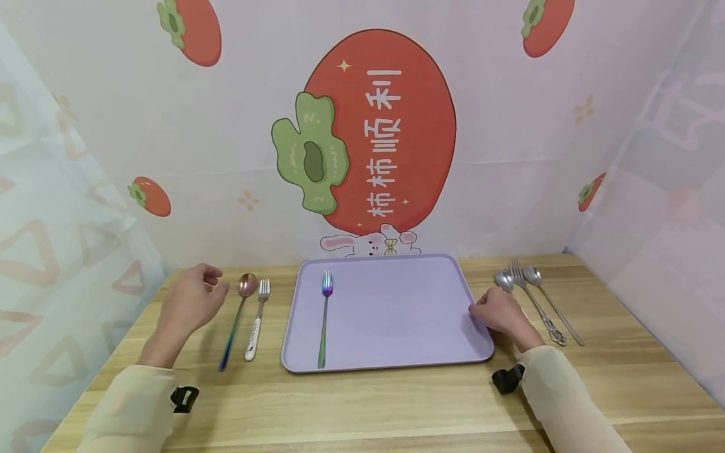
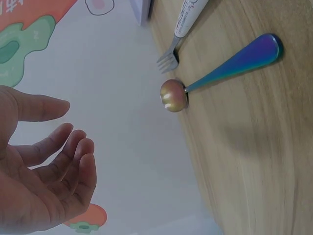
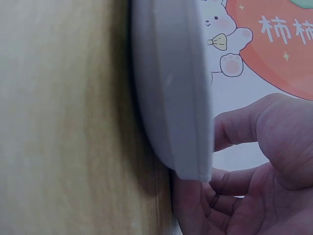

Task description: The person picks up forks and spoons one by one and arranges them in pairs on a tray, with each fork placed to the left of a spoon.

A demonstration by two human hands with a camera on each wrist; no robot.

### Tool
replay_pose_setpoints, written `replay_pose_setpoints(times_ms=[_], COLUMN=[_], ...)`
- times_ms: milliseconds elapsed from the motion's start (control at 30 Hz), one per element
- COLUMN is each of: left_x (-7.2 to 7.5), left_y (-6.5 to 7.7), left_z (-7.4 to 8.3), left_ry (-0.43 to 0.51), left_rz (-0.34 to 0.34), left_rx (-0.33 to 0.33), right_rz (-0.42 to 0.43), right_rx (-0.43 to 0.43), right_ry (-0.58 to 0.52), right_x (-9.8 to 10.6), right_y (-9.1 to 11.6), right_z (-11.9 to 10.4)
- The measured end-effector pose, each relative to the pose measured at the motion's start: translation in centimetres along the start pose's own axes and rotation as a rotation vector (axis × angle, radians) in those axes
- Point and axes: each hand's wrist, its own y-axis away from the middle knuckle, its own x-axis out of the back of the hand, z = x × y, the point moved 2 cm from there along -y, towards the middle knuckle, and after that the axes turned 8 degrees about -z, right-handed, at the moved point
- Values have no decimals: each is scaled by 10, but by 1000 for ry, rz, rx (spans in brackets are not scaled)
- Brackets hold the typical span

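Observation:
A lilac rectangular tray (image 1: pixel 402 311) lies on the wooden table with a rainbow-coloured fork (image 1: pixel 327 288) on its left part. My right hand (image 1: pixel 501 313) grips the tray's right edge. In the right wrist view, the thumb is at the tray's rim (image 3: pixel 183 93) and the fingers curl below it. My left hand (image 1: pixel 191 302) hovers at the left with loosely bent fingers and holds nothing. Nearest to it lies a rainbow spoon with a copper-toned bowl (image 1: pixel 247 285). Just right of that spoon is a fork with a white patterned handle (image 1: pixel 254 338).
To the right of the tray lie a silver spoon (image 1: pixel 505 280), partly behind my right hand, a silver fork with an ornate handle (image 1: pixel 535 303) and another silver spoon (image 1: pixel 533 274). A printed cloth backdrop (image 1: pixel 487 189) rises behind the table.

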Motion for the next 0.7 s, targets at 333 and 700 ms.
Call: replay_pose_setpoints(times_ms=[333,700], left_x=[4,-8], left_y=[4,1], left_z=[-11,-23], left_ry=[38,22], left_rz=[47,-10], left_rx=[3,40], right_rz=[-1,1], right_rx=[-2,-4], right_ry=[-9,-4], right_x=[-1,-1], right_y=[0,-1], right_z=[1,1])
